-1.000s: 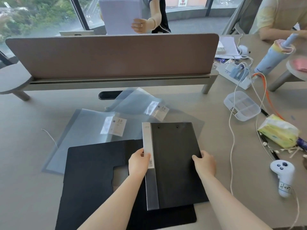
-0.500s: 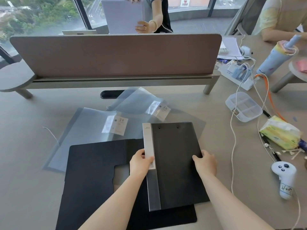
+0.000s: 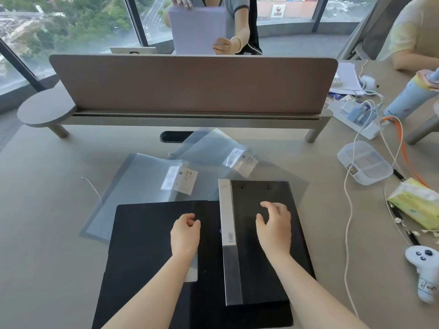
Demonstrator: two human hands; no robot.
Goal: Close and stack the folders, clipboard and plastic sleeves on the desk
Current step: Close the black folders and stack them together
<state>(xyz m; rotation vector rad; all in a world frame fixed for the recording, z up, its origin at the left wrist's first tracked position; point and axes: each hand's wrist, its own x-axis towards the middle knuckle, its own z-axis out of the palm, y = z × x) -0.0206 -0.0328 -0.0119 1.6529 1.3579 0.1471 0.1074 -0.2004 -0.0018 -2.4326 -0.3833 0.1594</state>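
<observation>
A: The bench (image 3: pixel 47 233) fills the frame; what's cut off?
B: The open black folder (image 3: pixel 147 245) at the bottom edge. The closed folder (image 3: pixel 263 245) overlaps its right half.
A: Hands?
B: Left hand (image 3: pixel 185 236) loosely curled, right hand (image 3: pixel 274 227) spread, neither gripping. Sleeve labels (image 3: pixel 188 173) read "20".

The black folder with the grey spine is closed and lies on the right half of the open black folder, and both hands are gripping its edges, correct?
Not quite. In the head view the black folder with the grey spine is closed on the right half of the open black folder, but neither hand grips its edges: the right hand is over its cover, and the left hand is beside it, over the open folder.
</observation>
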